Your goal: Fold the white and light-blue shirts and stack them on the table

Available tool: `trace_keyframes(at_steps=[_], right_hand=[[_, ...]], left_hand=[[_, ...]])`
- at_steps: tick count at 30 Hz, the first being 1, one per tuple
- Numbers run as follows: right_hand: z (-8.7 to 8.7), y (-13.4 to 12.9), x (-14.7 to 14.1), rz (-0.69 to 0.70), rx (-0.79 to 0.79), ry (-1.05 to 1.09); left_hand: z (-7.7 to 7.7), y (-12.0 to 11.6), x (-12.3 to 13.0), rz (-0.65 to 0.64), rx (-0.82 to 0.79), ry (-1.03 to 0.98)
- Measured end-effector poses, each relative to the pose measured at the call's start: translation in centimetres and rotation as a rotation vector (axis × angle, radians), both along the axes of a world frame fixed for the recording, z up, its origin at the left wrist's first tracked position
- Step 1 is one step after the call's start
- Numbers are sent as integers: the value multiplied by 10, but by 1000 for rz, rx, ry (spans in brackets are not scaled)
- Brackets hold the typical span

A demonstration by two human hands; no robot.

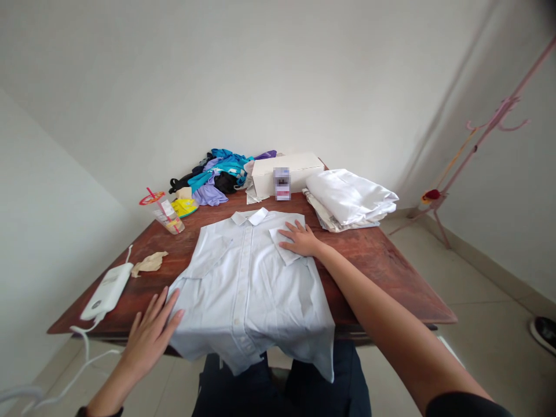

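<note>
Shirt (pixel 243 284), collared and button-fronted, lies face up in the head view, its hem overhanging the wooden table (pixel 360 272). Smoothing it well likely calls for light, even palm pressure outward. The right hand (pixel 301 239) reaches forward, splayed on a sleeve (pixel 284 255); the left hand (pixel 152 324) spreads unclenched at the side edge, grasping nothing.
</note>
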State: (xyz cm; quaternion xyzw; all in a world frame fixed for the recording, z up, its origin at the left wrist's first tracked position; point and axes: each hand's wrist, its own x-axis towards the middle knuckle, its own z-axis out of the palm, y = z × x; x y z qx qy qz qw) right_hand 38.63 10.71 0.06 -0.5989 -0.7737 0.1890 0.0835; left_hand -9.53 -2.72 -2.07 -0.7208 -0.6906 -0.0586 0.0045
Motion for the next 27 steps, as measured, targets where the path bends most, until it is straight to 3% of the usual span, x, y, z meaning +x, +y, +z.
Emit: trace_keyframes(at_steps=[5,9,13,18,21,24,27], right_hand=[[-1,1,0,0,3,0],[-1,1,0,-8,5,30],[-1,0,0,-8,7,30],[-1,-1,0,-6,22,15],[-3,0,1,0,22,24],[-3,2,2,4,10,30],[-4,3,2,4,3,34]], left_hand=[[5,-9,-3,37,26,-109],[15,-11,19,-71,147,-234],[35,-23,93,-243,309,-333],[67,-37,209,-783,26,-404],[79,-42,261,-983,-65,-384],[81,-45,296,-1097,-109,-292],[75,-48,317,-1094,-126,-226]])
